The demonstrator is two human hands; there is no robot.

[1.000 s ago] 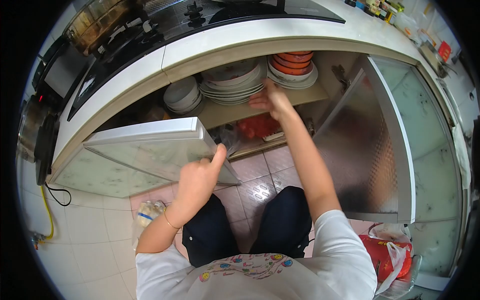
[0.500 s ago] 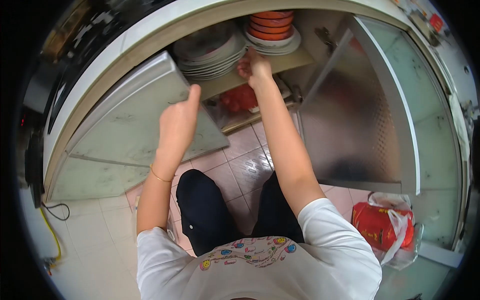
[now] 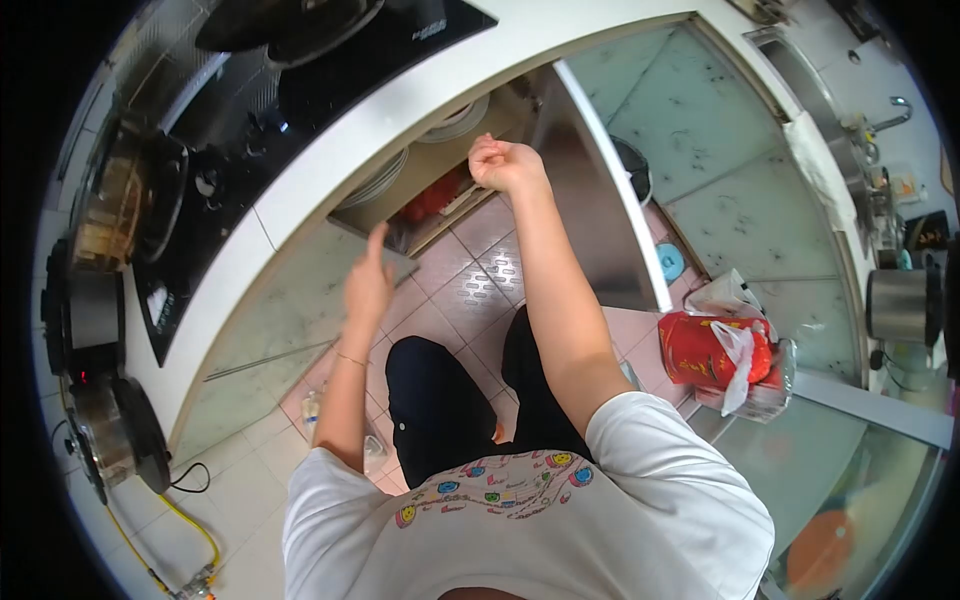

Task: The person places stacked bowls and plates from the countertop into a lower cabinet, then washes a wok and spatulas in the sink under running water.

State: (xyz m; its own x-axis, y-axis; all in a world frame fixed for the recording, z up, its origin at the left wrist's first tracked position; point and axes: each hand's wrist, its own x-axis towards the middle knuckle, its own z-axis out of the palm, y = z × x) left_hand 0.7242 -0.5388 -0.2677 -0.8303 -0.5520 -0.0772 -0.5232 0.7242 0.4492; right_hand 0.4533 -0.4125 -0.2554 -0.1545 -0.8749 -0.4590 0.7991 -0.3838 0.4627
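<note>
My right hand is raised in front of the open cabinet, with its fingers curled in and nothing visible in them. Close by on its right stands the frosted right cabinet door, swung outward. My left hand is blurred, one finger stretched up, over the pale left cabinet door; whether it touches the door I cannot tell. Inside the cabinet, white plates are stacked on the shelf, and another stack of white dishes sits further right. Something red lies on the level below.
A black gas hob with pans is on the white counter above. A red package in a plastic bag stands on the floor at right. A steel pot and a yellow hose are at left.
My right hand has come away from the dishes on the shelf. The right cabinet door has swung inward. My view has shifted, showing more of the hob and the counter.
</note>
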